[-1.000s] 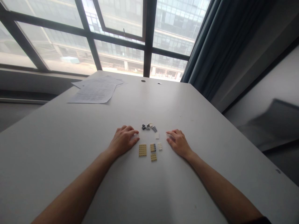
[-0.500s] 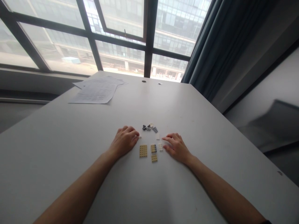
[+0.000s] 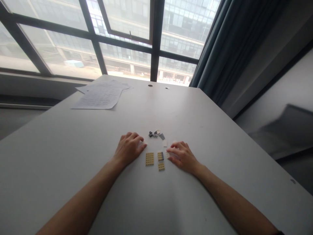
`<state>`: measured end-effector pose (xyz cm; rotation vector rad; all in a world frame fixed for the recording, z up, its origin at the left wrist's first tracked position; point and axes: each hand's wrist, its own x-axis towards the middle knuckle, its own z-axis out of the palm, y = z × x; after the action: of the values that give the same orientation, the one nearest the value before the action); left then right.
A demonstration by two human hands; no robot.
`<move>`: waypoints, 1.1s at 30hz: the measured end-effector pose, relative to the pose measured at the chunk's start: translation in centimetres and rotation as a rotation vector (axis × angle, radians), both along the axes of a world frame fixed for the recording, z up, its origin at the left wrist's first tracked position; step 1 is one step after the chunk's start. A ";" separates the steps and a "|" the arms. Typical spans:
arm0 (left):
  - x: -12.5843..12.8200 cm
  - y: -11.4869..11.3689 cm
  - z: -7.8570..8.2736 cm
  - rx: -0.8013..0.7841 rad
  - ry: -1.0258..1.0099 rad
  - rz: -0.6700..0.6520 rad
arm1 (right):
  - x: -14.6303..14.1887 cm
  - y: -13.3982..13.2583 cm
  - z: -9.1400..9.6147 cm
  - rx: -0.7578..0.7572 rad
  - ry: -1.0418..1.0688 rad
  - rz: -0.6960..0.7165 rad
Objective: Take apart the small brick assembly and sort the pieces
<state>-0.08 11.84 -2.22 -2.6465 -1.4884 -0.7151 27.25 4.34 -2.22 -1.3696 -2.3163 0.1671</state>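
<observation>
My right hand [image 3: 183, 156] rests on the table with thumb and index finger closed around a small white studded toy brick [image 3: 167, 154], which they partly cover. My left hand [image 3: 130, 147] lies with its thumb and curled index finger apart; a pale patch shows between them, too faint to make out. Between the hands are a larger tan studded plate [image 3: 149, 159], a tan brick with a blue-grey strip [image 3: 160, 156] and a smaller tan brick [image 3: 161, 166]. A smooth white tile [image 3: 165, 143] lies just beyond my right fingertips.
Beyond the hands sits a small cluster of dark bricks [image 3: 153, 134], with a grey brick [image 3: 162, 136] and a cream round piece [image 3: 158, 131]. Sheets of paper [image 3: 97, 96] lie at the table's far left. Windows and a dark curtain [image 3: 220, 49] stand behind the white table [image 3: 141, 202].
My right fingers have moved slightly left and closed around the white studded brick. The left index finger has drawn back from its thumb, and the small white piece at its tip no longer shows clearly.
</observation>
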 end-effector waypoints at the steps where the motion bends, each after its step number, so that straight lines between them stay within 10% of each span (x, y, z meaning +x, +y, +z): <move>1: 0.0 0.0 0.0 0.001 -0.001 -0.001 | -0.1 0.0 0.0 0.000 -0.007 -0.008; 14: -0.2 0.5 -1.2 0.035 0.043 -0.069 | -0.6 2.8 0.1 -0.001 0.040 -0.278; 23: -0.3 0.3 -0.9 0.040 0.019 -0.112 | -2.0 9.7 0.4 -0.191 -0.052 -0.080; 33: -0.3 0.3 -0.8 0.007 -0.006 -0.107 | -1.4 10.5 0.0 -0.196 -0.012 -0.082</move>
<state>-0.35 12.11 -3.00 -2.7379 -1.3517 -0.7346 25.82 14.80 -2.25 -1.5609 -2.2980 0.3696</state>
